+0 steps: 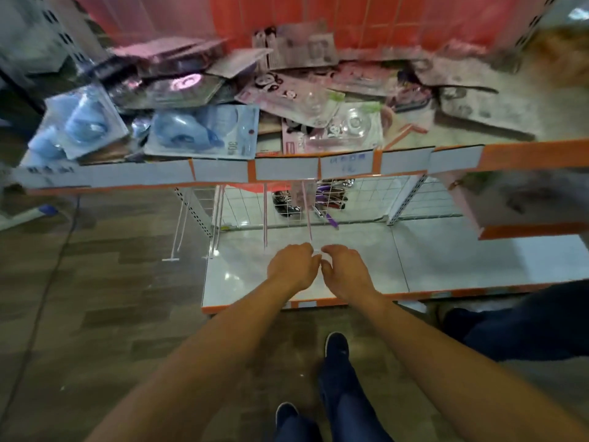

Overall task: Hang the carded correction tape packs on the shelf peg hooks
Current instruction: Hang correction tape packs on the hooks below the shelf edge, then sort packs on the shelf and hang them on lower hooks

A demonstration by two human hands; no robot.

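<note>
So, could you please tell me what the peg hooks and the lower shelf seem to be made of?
The peg hooks look like thin metal wire, pale and probably coated: long, straight, slim rods. The lower shelf looks like sheet metal painted glossy white: it mirrors light spots.

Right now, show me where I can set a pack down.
Bare: the white lower shelf right of the right hand, back to the grid, and left of the left hand under the pegs. Crowded: the upper shelf, heaped with packs.
</note>
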